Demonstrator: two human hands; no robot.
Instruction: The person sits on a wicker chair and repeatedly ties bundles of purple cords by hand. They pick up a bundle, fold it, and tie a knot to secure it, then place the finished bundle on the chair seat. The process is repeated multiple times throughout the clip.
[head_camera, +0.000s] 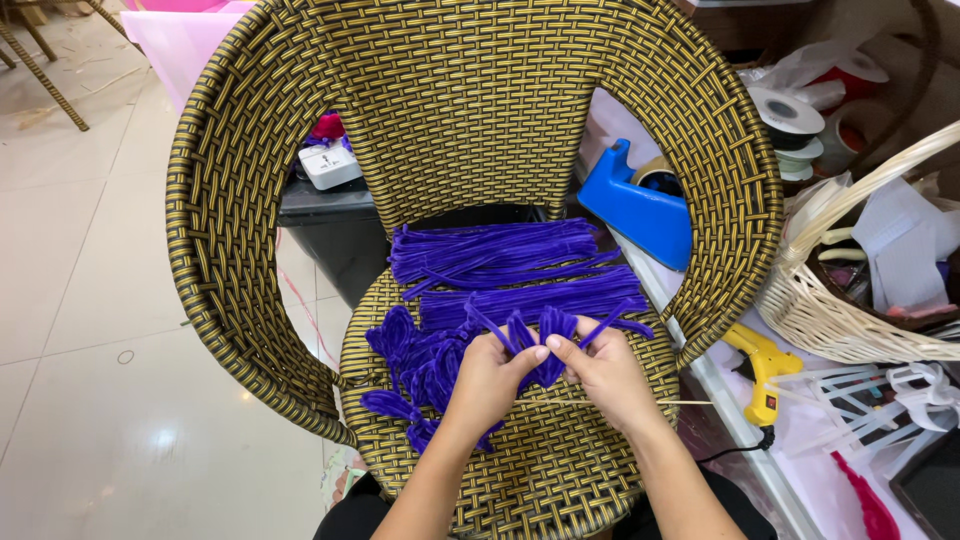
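From the head camera, a rounded wicker armchair woven in black and gold strands (470, 110) stands on a floor of pale glossy tiles (90, 330), its seat serving as the work surface. Through the gaps under its arms show a white socket block (329, 165) on a dark ledge and a blue plastic tape dispenser (637, 208). To the right runs a cluttered table with a pale woven basket with a tall handle (830, 310), a yellow glue gun with a black cord (763, 370) and spools of white ribbon (790, 125).

On the seat, toward the backrest, lies a bundle of straight purple fuzzy pipe-cleaner stems (500, 265), laid roughly crosswise in two layers. Just in front and left of it sits a heap of purple pipe-cleaner pieces bent into loops (405, 365), touching the left wrist.

The left hand (490, 380) and the right hand (605, 375) meet over the middle of the seat, fingertips nearly touching. Both are closed in a pinch on a looped purple pipe-cleaner flower piece (540, 335), held just above the seat; its loops and loose ends fan out above the fingertips, toward the straight bundle. A thin pale stick (640, 402) runs crosswise just under the right hand; whether that hand grips it cannot be told
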